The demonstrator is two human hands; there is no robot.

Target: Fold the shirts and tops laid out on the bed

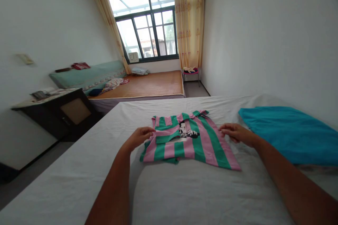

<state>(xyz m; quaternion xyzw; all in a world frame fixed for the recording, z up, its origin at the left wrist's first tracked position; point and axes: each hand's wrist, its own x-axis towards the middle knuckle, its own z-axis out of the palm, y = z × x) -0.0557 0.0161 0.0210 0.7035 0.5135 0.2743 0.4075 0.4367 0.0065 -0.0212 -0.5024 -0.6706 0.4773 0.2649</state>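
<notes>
A pink-and-green striped shirt (211, 140) lies on a white-sheeted surface (79, 168) in front of me. Its left part is folded inward, with a striped flap, apparently a sleeve, lying across the middle. Part of a black-and-white print shows beside that flap. My left hand (140, 136) pinches the shirt's left edge between thumb and fingers. On the opposite side, my right hand (237, 134) has its thumb and forefinger closed at the right edge, the other fingers curled loosely.
A folded turquoise cloth (290, 133) lies to the right, near the wall. Beyond the sheet's far edge stand a bed with a brown mat (158, 84), a dark cabinet (71, 109) at left and a pink stool (191, 72) by the curtain.
</notes>
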